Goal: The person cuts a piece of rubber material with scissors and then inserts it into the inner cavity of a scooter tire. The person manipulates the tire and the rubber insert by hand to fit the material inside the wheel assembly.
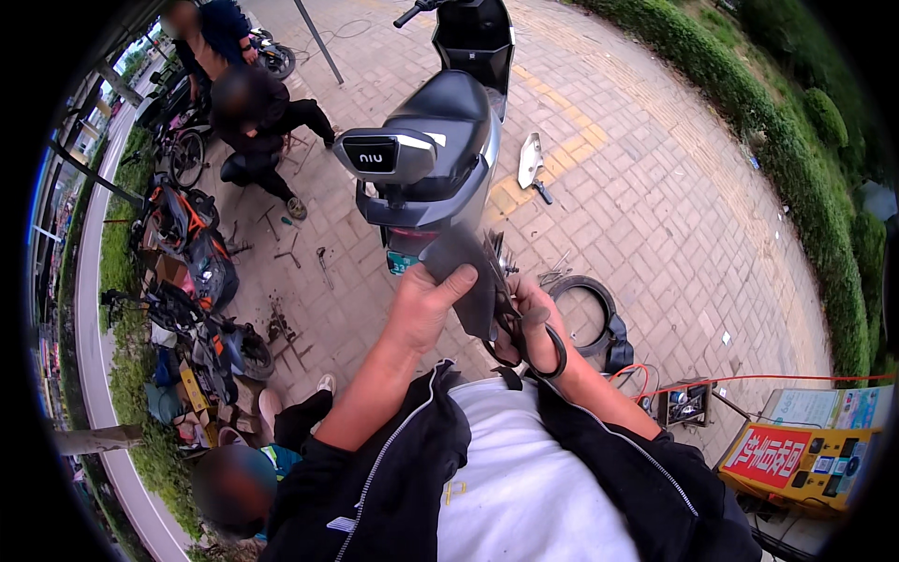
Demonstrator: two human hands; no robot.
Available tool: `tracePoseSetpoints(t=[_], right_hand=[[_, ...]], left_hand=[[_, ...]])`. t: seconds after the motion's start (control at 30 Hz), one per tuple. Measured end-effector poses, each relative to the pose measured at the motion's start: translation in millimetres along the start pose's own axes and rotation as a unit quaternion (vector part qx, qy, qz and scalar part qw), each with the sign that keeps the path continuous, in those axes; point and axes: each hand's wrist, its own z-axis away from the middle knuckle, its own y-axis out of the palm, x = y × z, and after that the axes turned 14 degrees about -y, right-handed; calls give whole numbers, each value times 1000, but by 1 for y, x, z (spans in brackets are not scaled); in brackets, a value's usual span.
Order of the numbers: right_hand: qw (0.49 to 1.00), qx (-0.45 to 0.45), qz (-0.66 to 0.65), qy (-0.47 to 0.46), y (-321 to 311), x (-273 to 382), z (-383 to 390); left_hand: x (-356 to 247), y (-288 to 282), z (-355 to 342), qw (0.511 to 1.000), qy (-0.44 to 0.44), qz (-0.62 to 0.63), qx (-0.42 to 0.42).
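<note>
My left hand [429,304] grips a flat dark rubber-like sheet [473,290], thumb pressed on its face. My right hand [532,318] is closed on black-handled scissors [560,352], whose blades lie against the sheet's right side and are partly hidden. Just beyond both hands stands the rear of a dark scooter [421,159], with a black seat and a silver-edged backrest; its rear wheel area is largely hidden behind the sheet.
A tire [599,300], toolbox [682,405], orange hose [749,377], yellow machine [777,468] and pale panel [530,161] sit rightward. Leftward are scattered tools [323,267], parked two-wheelers [201,253], two people [262,131] ahead and another [234,487] beside me. A hedge [824,215] lines the paving.
</note>
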Motion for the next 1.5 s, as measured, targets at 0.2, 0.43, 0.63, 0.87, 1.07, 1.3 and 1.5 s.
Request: tracePoseSetpoints(t=[0.2, 0.43, 0.63, 0.87, 1.07, 1.3, 1.5], right_hand=[[1000, 22, 10, 6, -7, 5, -3], [1000, 1, 15, -20, -11, 3, -3], [1000, -10, 3, -16, -14, 0, -5], [1000, 2, -1, -24, -13, -3, -9], [999, -22, -23, -2, -13, -3, -8], [991, -95, 94, -14, -43, 13, -33], [995, -52, 75, -43, -31, 17, -46]], left_hand=[[-1, -1, 1, 1000, -3, -24, 2], [-4, 2, 1, 997, -19, -80, 8], [-12, 5, 4, 993, -51, -105, 19], [-13, 6, 6, 991, -32, -128, 3], [3, -4, 11, 985, -63, -163, 2], [17, 0, 7, 992, -47, -114, -36], [-8, 13, 7, 981, -126, -136, 56]])
